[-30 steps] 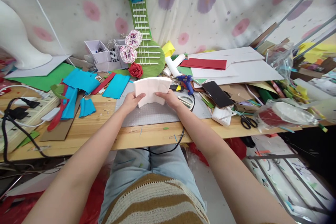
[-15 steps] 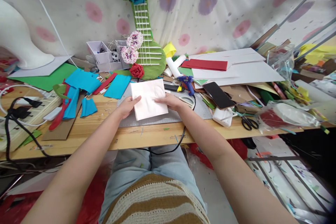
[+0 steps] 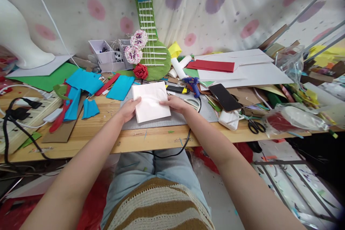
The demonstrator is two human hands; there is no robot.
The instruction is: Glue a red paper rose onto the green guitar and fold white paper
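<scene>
A roughly square, folded sheet of white paper [image 3: 151, 106] is held over the grey cutting mat [image 3: 208, 109], slightly tilted. My left hand [image 3: 130, 110] grips its left edge, thumb on top and fingers hidden beneath. On the right edge, my right hand [image 3: 175, 103] pinches the paper the same way. Just behind the sheet lie a black and yellow utility knife [image 3: 177, 89] and a blue glue gun [image 3: 193, 85], whose black cord runs down past my right wrist. A green guitar-shaped craft piece [image 3: 159, 59] with paper flowers stands upright at the back.
Blue crepe paper pieces [image 3: 120, 88] and a power strip [image 3: 28, 118] lie to the left. Rightward are a phone [image 3: 225, 97], black scissors [image 3: 256, 126], a folded red paper strip [image 3: 210, 66] and white boards [image 3: 253, 73]. White storage boxes [image 3: 111, 66] stand at the back.
The white paper has shifted slightly left, with both hands still on its edges. Nothing else on the table has been moved.
</scene>
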